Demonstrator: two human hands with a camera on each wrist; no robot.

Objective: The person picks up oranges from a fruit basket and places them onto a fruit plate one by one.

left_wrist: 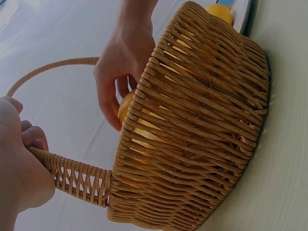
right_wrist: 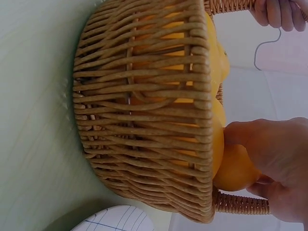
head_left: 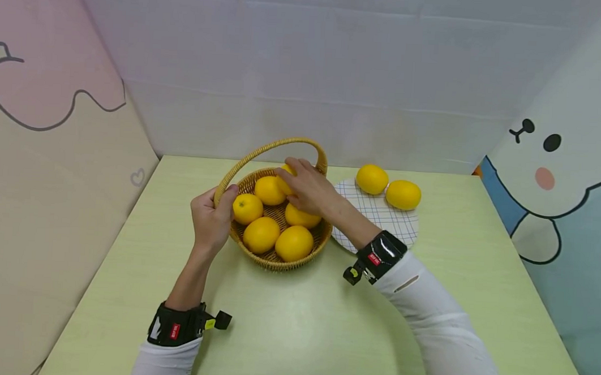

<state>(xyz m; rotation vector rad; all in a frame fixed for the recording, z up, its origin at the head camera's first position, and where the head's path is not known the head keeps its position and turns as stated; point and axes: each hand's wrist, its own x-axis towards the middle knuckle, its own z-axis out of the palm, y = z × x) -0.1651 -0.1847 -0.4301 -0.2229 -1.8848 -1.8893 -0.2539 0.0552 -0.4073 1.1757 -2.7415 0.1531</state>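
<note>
A woven wicker basket with an arched handle stands on the table, several yellow lemons inside it. My left hand grips the left side of the handle, thumb in front; the left wrist view shows those fingers curled around it. At the basket's back right, my right hand reaches over the rim and holds a lemon between thumb and fingers. That lemon is partly covered by the hand in the head view. In the right wrist view it sits at rim level, beside the handle's base.
Right of the basket lies a white plate with a blue grid, partly behind my right forearm. Two lemons rest at its back edge. The pale green table meets a white back wall and printed side panels.
</note>
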